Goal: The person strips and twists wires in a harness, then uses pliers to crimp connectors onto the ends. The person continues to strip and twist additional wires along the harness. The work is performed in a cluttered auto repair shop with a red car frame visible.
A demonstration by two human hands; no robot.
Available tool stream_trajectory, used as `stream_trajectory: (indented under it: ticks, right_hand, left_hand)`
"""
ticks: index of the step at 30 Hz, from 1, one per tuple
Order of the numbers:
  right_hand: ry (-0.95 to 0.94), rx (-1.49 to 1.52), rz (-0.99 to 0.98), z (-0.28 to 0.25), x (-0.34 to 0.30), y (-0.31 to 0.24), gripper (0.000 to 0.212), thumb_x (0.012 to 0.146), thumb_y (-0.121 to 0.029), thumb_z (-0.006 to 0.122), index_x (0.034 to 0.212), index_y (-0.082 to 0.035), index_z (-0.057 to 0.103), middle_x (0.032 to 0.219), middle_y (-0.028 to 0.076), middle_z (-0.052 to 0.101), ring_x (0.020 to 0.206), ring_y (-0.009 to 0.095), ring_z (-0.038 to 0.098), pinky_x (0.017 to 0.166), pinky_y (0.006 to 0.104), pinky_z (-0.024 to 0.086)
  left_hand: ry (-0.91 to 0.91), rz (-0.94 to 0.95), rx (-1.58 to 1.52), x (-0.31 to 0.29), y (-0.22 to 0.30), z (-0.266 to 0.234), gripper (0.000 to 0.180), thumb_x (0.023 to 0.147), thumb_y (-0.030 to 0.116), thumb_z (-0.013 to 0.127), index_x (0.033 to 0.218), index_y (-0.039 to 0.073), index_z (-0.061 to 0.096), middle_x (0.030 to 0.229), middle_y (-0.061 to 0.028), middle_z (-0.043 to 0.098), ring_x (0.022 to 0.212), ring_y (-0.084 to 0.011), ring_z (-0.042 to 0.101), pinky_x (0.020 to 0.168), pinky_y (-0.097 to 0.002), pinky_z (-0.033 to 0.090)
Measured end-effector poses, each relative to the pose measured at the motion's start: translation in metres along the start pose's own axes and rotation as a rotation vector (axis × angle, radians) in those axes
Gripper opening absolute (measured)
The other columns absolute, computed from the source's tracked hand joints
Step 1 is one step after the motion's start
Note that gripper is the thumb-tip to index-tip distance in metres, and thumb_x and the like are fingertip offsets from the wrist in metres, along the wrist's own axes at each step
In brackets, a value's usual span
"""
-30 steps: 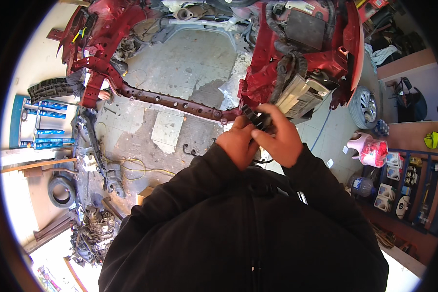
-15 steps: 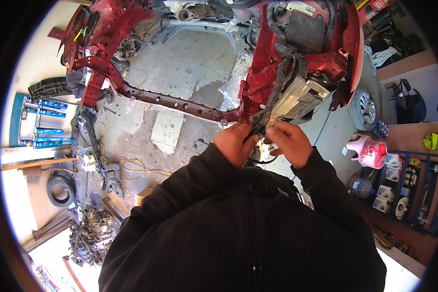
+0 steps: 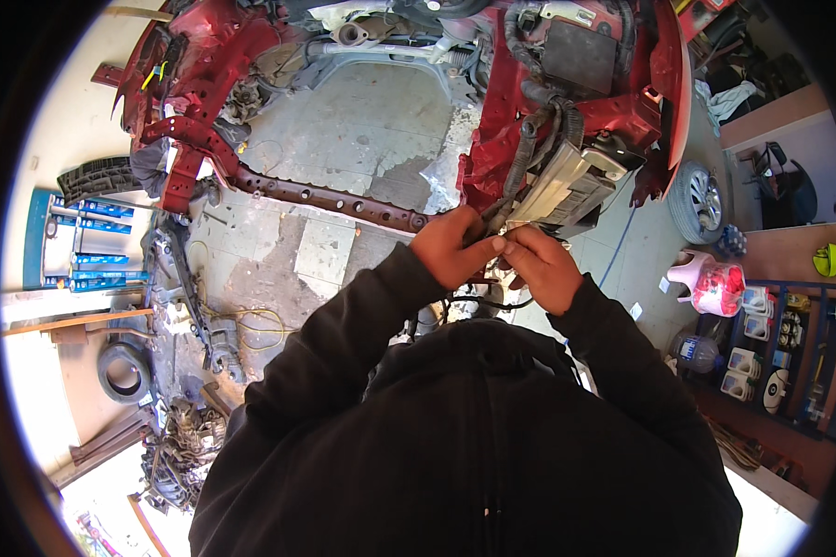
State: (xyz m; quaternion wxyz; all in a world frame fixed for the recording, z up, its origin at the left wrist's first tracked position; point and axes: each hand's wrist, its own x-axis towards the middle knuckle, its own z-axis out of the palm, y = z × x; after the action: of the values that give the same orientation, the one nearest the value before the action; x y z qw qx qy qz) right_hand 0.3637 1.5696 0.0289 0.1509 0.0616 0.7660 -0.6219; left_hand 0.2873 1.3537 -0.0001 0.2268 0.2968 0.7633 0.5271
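Note:
A thick dark wiring harness (image 3: 522,158) runs down from the red car body's engine bay to my two hands. My left hand (image 3: 453,249) is closed around its lower end, thumb pointing right. Close against it, my right hand (image 3: 541,267) is closed too, its thumb and fingertips pinched by the left thumb. What the right fingertips pinch is hidden between the hands. Loose black wires (image 3: 492,303) hang below them. Just beyond the right hand sits a silvery, box-like module (image 3: 567,190) fixed to the car's front corner.
A dark red crossbar (image 3: 334,198) spans the car's open front. At right are a wheel (image 3: 695,202), a pink container (image 3: 712,281) and a parts rack (image 3: 780,362). A tyre (image 3: 124,373), an engine-like assembly (image 3: 188,446) and a yellow cord (image 3: 260,325) lie at left.
My hands have drawn closer together and the right has shifted left, toward the left thumb. The dark connector-like piece seen between them earlier is now covered. More loose wire shows below.

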Motion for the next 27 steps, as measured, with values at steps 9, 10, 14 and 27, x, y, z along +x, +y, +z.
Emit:
stream_trajectory:
  ticks: [9,10,14,27]
  right_hand:
    - [-0.173,-0.020,0.131,-0.015,0.008,0.017,0.032,0.106,-0.031,0.062,0.106,0.001,0.067,0.092,0.007,0.060,0.078,0.017,0.061,0.070,0.0343,0.050]
    - [-0.187,0.031,0.116,-0.012,0.009,0.017,0.031,0.105,-0.030,0.063,0.106,0.001,0.067,0.092,0.008,0.061,0.080,0.019,0.061,0.071,0.0354,0.049]
    - [0.102,-0.319,-0.158,0.015,0.005,-0.006,0.023,0.099,-0.020,0.064,0.104,0.002,0.065,0.101,0.018,0.059,0.097,0.035,0.059,0.086,0.0439,0.048]
    - [-0.040,-0.222,-0.400,-0.016,-0.055,-0.009,0.017,0.094,-0.010,0.063,0.100,0.006,0.060,0.110,0.016,0.059,0.095,0.028,0.057,0.087,0.0367,0.047]
  left_hand:
    - [-0.100,0.166,0.340,0.025,0.008,-0.013,0.027,0.096,0.020,0.072,0.096,-0.003,0.057,0.081,-0.0235,0.066,0.069,-0.0412,0.066,0.064,-0.0493,0.052]
    - [-0.041,0.197,0.409,0.023,0.011,-0.008,0.025,0.095,0.018,0.070,0.095,-0.003,0.057,0.082,-0.0250,0.066,0.072,-0.0448,0.065,0.066,-0.0518,0.052]
    - [0.040,0.172,0.478,0.020,0.007,0.004,0.022,0.095,0.017,0.065,0.097,-0.002,0.055,0.084,-0.0265,0.065,0.081,-0.0499,0.065,0.071,-0.0576,0.051]
    - [0.311,-0.092,0.763,0.017,-0.016,0.007,0.029,0.092,0.027,0.067,0.095,0.000,0.058,0.084,-0.0270,0.069,0.074,-0.0484,0.068,0.066,-0.0581,0.056]
